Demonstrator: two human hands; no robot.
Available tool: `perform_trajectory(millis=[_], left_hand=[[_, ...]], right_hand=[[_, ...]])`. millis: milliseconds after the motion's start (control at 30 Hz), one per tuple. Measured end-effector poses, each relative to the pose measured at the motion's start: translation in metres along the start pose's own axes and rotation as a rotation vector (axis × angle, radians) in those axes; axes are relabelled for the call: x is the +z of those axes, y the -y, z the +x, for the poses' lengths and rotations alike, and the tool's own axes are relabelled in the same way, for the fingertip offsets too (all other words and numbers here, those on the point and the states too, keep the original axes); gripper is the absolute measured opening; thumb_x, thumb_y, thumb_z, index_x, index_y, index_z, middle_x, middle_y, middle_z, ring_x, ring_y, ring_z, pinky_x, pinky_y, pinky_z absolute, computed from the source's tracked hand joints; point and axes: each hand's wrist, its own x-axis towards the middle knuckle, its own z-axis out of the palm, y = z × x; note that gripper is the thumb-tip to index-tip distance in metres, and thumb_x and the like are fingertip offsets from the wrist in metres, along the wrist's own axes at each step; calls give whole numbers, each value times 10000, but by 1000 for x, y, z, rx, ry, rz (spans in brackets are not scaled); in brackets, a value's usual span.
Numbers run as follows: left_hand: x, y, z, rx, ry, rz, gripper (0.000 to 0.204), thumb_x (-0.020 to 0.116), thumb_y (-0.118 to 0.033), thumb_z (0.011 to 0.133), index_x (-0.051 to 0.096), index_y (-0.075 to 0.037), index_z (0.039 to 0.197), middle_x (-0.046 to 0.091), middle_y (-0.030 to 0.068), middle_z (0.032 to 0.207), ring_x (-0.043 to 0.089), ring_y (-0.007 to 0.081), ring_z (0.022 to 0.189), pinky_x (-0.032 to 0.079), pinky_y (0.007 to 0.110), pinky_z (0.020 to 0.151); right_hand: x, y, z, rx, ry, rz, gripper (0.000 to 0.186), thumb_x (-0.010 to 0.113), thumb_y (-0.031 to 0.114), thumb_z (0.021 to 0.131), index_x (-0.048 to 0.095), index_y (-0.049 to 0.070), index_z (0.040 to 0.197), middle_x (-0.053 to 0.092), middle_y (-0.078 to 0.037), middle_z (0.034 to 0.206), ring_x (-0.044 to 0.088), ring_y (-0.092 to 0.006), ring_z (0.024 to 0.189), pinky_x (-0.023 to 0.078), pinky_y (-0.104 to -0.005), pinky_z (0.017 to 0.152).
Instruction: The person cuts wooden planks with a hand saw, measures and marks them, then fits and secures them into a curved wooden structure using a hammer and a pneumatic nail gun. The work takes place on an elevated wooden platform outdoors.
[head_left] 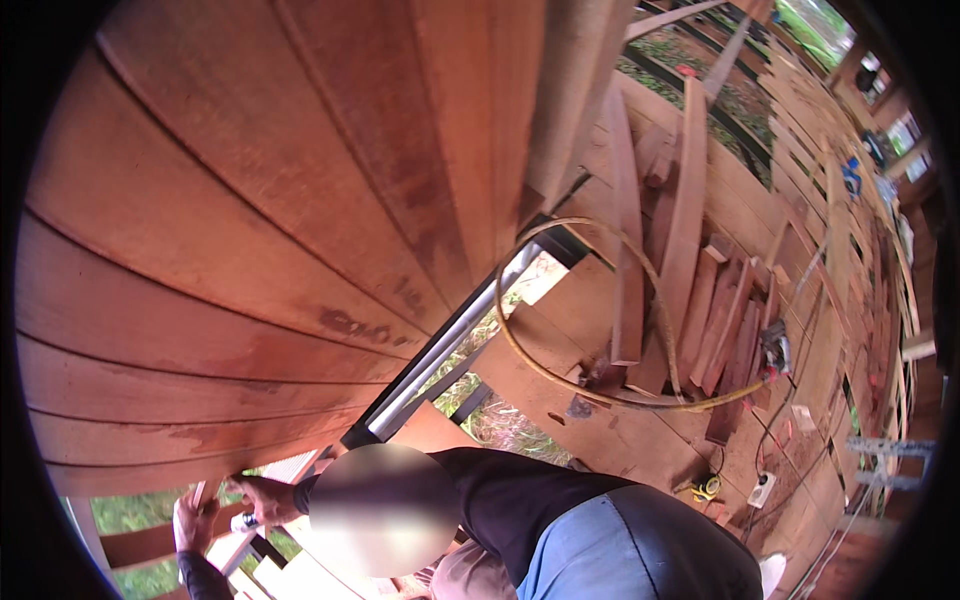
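Note:
At the lower left, my left hand (194,519) comes up from the lower edge in a dark sleeve. It is closed, with the fingers bent near the bottom of the reddish wooden plank wall (230,290); what it grips is too small to make out. My right hand is not in view. Close beside my left hand is a co-worker's hand (264,498), its fingers bent at the same plank edge. A small white-and-dark object (243,522) sits just under that hand. The co-worker (600,530), in a dark top and blue trousers, bends across the lower middle.
A yellowish hose (510,335) loops over the plank floor (560,330). Reddish boards (690,240) lie stacked at right of centre. A yellow tape measure (707,488) and a white power outlet block (762,489) lie near the co-worker. Gaps between beams show grass below.

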Motion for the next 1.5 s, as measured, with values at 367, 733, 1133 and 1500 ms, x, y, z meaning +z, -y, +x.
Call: perform_trajectory(millis=[367,733,1133,1500], left_hand=[[43,49,45,695,-229,83,815,835,-398,691,510,-71,1363,543,160,1314,518,302,1176,406,411,1015],[86,-33,74,453,-189,-872,189,682,-156,810,611,8,868,590,78,718,561,174,629,463,312,557],[66,-30,74,550,-128,-366,256,706,-94,822,657,23,1044,689,167,983,652,304,938,503,397,816],[83,-11,90,606,-124,-402,385,699,-173,889,591,2,1215,630,189,1194,567,341,1138,440,441,974]], right_hand=[[-79,8,-88,-222,354,-630,234,561,-63,679,609,-4,900,610,-76,816,578,-230,794,465,-345,716],[-238,199,-250,-297,-1155,63,273,500,249,1003,641,47,1120,708,-49,941,698,-159,804,561,-288,700],[-378,306,-234,-1009,-1708,-372,417,337,304,1009,631,85,1209,651,5,1007,559,-100,807,410,-209,763],[-431,286,-270,-315,-1578,-142,387,331,376,981,594,133,1126,598,1,872,533,-118,691,424,-308,590]])
